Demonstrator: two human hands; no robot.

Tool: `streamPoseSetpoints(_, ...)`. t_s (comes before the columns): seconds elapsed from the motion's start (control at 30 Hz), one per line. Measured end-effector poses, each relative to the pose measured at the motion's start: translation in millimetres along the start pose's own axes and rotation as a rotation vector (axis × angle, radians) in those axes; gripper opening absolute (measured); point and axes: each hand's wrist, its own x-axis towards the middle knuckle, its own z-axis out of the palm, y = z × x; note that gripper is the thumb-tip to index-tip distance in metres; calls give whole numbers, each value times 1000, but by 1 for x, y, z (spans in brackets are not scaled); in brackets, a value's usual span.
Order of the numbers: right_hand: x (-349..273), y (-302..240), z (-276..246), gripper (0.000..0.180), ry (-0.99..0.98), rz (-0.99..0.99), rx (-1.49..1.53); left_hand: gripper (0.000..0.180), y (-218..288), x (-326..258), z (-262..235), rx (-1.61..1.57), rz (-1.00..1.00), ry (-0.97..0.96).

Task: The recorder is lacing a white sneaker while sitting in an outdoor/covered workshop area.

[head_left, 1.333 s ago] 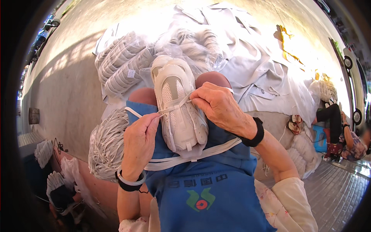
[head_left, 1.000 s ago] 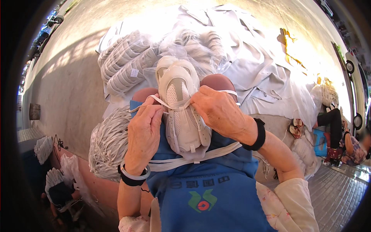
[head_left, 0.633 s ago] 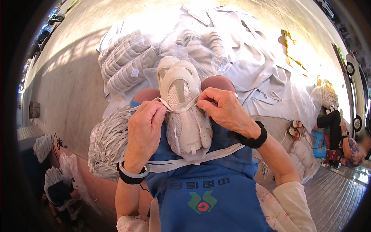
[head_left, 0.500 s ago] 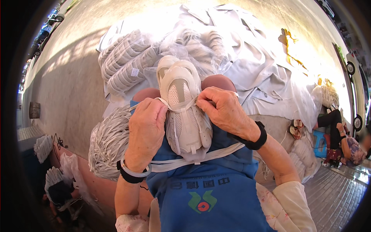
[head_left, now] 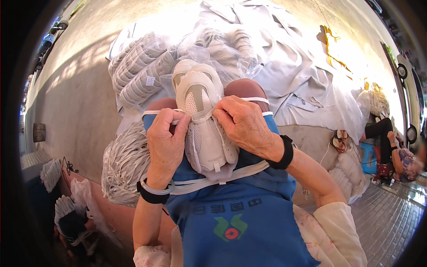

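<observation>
An off-white mesh shoe upper [head_left: 209, 149] rests on my lap, its toe pointing away from me, and another pale upper [head_left: 182, 69] shows behind its toe. A flat white shoelace [head_left: 201, 116] crosses the near upper. My left hand [head_left: 163, 140] pinches this lace at the upper's left edge, and a free length sticks out leftward past the fingers. On the opposite side my right hand [head_left: 247, 127] is closed on the lace, its fingertips partly hidden; a white strand shows beyond it over my knee. More flat white laces [head_left: 195, 187] lie across my blue apron [head_left: 240, 200].
A large bundle of pale laces [head_left: 126, 164] lies beside my left leg. Beyond my knees, plastic-wrapped rows of uppers [head_left: 144, 66] sit on a grey-white sheet [head_left: 307, 107]. At far right a person [head_left: 398, 155] sits near a blue stool [head_left: 368, 158].
My hands and the shoe upper shift slightly left in view. More free lace now shows beyond both hands. Both hands keep their grip on the lace.
</observation>
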Motion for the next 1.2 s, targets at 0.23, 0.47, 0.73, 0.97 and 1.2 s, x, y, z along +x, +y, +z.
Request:
streamPoseSetpoints(0.23, -29, -20, -13, 40, 0, -121, -161, 15, 9, -10, 9, 19, -40, 45)
streamPoseSetpoints(0.47, -25, -36, 3, 38, -167, 60, -375, 71, 2, -53, 38, 298, 413, -23)
streamPoseSetpoints(0.73, 5, 7, -1, 20, -255, -266, -350, 73, -19, -38, 51, 437, 450, 139)
streamPoseSetpoints(0.97, 1, -6, -15, 15, -259, -419, -448, 68, -10, -44, 46, 415, 485, 130)
streamPoseSetpoints(1.2, 1, -8, -19, 15, -310, -529, -602, 24, 26, -21, 36, 109, 263, 150)
